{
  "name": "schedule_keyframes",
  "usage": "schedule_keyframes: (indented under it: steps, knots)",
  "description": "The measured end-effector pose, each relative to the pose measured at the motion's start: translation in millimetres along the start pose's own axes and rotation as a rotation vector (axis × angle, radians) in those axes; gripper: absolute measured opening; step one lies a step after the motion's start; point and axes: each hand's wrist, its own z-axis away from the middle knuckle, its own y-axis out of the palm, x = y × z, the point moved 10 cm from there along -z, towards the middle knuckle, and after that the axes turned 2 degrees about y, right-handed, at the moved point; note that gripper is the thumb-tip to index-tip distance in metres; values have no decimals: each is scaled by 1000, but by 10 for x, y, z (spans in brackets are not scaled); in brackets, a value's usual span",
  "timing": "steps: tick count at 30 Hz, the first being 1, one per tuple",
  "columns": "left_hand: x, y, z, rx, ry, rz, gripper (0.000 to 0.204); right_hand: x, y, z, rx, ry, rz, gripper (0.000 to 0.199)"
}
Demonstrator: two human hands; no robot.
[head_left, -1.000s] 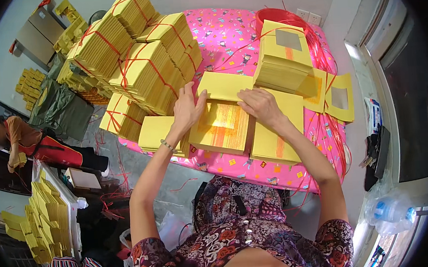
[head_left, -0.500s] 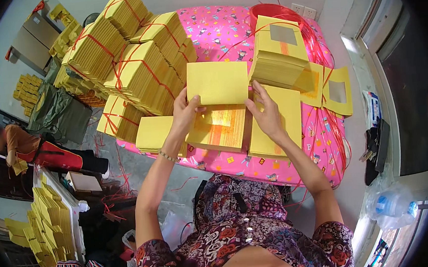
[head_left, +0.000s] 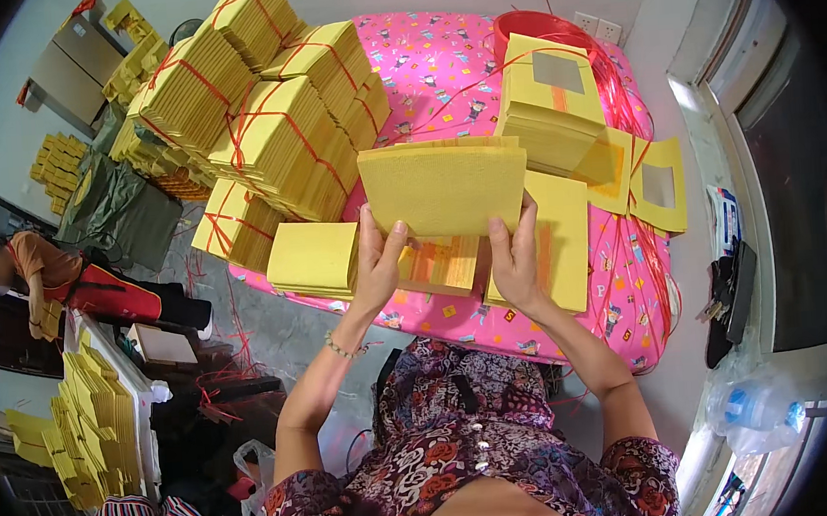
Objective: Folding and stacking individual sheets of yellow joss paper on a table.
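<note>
Between my two hands a yellow paper stack (head_left: 444, 187) is held up on edge, tilted, its broad plain face toward me. My left hand (head_left: 380, 258) grips its lower left corner, thumb in front. At the lower right corner my right hand (head_left: 517, 256) closes on it the same way. Right below lies a stack of orange-printed yellow paper (head_left: 440, 266), partly hidden by the held sheets. A low pile of plain yellow paper (head_left: 313, 255) lies left of it, and another plain yellow pile (head_left: 566, 247) lies to its right.
Large yellow paper bundles (head_left: 280, 138) tied with red string are stacked at the left. At the right stand a tall yellow stack (head_left: 545, 105), a red basin (head_left: 536, 25) and loose red string (head_left: 652, 270) on the pink tablecloth (head_left: 423, 56). Another person (head_left: 89, 281) works at far left.
The held yellow paper has been lifted toward me and tipped more upright. Both hands have shifted to its lower corners, thumbs in front.
</note>
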Motion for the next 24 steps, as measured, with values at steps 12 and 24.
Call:
schedule_keyframes:
  steps: [12,24]
  knots:
    - [-160,-471,227,-175,-45,-50,29,76,256,-86,191,99,-191,44]
    - [-369,-1794,573,-304,-131,-191,43,-332,1412,-414,482,404,-78,73]
